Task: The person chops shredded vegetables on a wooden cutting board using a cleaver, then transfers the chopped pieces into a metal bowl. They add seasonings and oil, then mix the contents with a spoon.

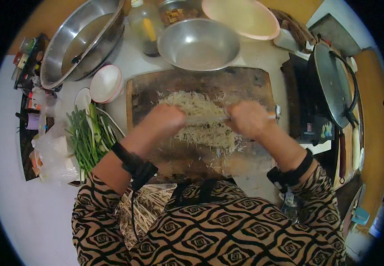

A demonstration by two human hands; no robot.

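Note:
A knife (207,119) lies crosswise over a heap of pale, finely shredded vegetable (192,99) on a dark wooden cutting board (145,91). My right hand (248,118) is wrapped round its handle, whose metal end sticks out to the right of the fist. At the blade's left end my left hand (169,119) is closed on the knife, blurred a little by motion. Both fists sit above the heap, with loose shreds scattered nearer to me. The blade's edge and the fingertips are hard to make out.
Beyond the board stand a steel bowl (198,46), a bottle (146,31) and a pink-rimmed basin (243,17). Leftward are a large steel basin (52,66), a white bowl (106,84) and green onions (90,142). A black wok (331,84) stands at right.

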